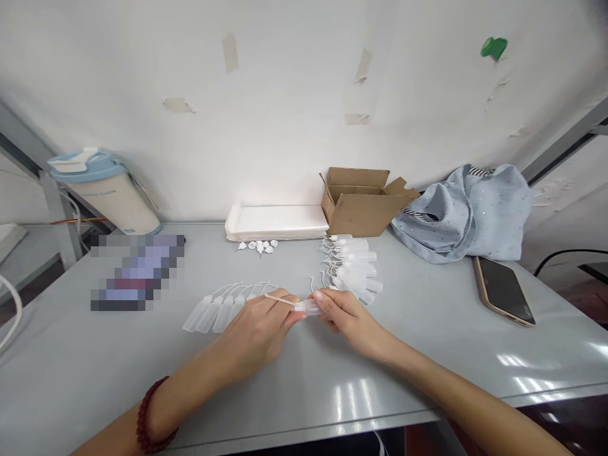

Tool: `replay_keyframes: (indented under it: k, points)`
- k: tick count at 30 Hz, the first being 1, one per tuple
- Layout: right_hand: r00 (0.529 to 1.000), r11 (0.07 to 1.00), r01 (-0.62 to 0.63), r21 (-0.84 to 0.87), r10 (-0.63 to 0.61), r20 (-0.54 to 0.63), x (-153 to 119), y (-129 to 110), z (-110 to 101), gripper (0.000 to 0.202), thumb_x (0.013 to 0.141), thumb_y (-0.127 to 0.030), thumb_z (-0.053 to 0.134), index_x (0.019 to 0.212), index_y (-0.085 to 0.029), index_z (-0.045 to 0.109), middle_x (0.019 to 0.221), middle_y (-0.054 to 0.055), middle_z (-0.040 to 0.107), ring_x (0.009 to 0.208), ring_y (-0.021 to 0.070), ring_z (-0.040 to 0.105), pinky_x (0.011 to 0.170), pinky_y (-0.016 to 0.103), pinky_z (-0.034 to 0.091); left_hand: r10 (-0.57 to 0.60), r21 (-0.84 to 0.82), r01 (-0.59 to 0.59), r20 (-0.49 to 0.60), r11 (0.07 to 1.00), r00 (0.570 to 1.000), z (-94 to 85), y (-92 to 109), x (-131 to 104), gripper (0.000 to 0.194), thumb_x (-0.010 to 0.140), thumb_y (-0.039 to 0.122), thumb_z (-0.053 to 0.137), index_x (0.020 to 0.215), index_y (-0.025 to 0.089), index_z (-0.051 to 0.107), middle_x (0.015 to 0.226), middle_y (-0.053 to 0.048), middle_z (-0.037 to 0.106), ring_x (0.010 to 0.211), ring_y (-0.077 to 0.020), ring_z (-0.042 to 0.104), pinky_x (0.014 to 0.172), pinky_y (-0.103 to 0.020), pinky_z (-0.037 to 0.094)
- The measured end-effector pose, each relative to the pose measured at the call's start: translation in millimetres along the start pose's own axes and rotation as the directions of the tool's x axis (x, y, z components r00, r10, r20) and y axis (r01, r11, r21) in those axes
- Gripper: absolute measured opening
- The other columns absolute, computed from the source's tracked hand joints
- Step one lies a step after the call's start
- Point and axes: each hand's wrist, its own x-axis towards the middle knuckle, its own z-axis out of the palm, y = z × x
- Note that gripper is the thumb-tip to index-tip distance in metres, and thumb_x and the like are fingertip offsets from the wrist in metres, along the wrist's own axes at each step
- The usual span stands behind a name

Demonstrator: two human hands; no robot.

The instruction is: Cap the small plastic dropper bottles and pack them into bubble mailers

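Between my two hands, above the table, a small translucent squeeze bottle (312,307) lies sideways. My right hand (349,320) is closed around its body. My left hand (261,323) pinches its white cap end, from which a thin white strap sticks out to the left. To the left, partly behind that hand, a row of similar bottles (204,315) lies with curled straps. More bottles (354,269) are piled beyond my right hand. Several small white nozzle tips (259,246) sit farther back.
Behind the tips lies a stack of white sheets or bags (280,218), beside an open cardboard box (363,212). A blue cloth bag (494,209) and a phone (506,292) stand to the right. At left are a tumbler (114,196) and a blurred-out flat item (142,272).
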Motion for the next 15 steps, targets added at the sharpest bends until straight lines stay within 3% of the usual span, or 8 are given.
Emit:
replay_keyframes:
  k: [5, 8, 12, 15]
  points:
    - [0.977, 0.966, -0.198, 0.166, 0.181, 0.112, 1, -2, -3, 0.047, 0.087, -0.056, 0.041, 0.058, -0.021, 0.032, 0.052, -0.008, 0.027, 0.044, 0.0065, 0.021, 0.043, 0.024, 0.017, 0.032, 0.08, -0.036, 0.049, 0.996, 0.998, 3.3, -4, -5, 0.018, 0.096, 0.014, 0.037, 0.087, 0.015, 0.052, 0.081, -0.006, 0.062, 0.073, -0.0171, 0.055, 0.061, -0.028, 0.044]
    - [0.973, 0.955, -0.217, 0.203, 0.197, 0.118, 2, -2, -2, 0.046, 0.087, -0.056, 0.041, 0.059, -0.021, 0.032, 0.052, -0.008, 0.026, 0.043, 0.0063, 0.021, 0.042, 0.023, 0.016, 0.003, 0.034, -0.004, 0.055, 0.999, 0.998, 2.1, -5, -3, 0.018, 0.095, 0.015, 0.039, 0.086, 0.015, 0.053, 0.082, -0.006, 0.063, 0.075, -0.0173, 0.056, 0.062, -0.028, 0.045]
    - [0.996, 0.993, -0.041, -0.11, 0.031, -0.089, 3, 1, -1, 0.043, 0.091, -0.047, 0.038, 0.058, -0.02, 0.035, 0.053, -0.005, 0.032, 0.049, 0.0088, 0.03, 0.048, 0.024, 0.024, -0.122, -0.059, 0.129, 0.101, 0.99, 0.987, -4.6, -11, 3, 0.016, 0.094, 0.018, 0.041, 0.094, 0.016, 0.057, 0.093, -0.008, 0.064, 0.087, -0.0173, 0.059, 0.074, -0.029, 0.048]
    - [0.97, 0.913, 0.053, -0.405, -0.144, -0.197, 5, 5, -5, 0.036, 0.094, -0.036, 0.036, 0.065, -0.018, 0.048, 0.058, -0.002, 0.045, 0.055, 0.0112, 0.041, 0.054, 0.025, 0.03, -0.247, -0.032, 0.252, 0.114, 0.967, 0.962, -13.1, -27, 6, 0.023, 0.095, 0.021, 0.036, 0.099, 0.017, 0.059, 0.098, -0.008, 0.063, 0.093, -0.0183, 0.058, 0.079, -0.031, 0.048]
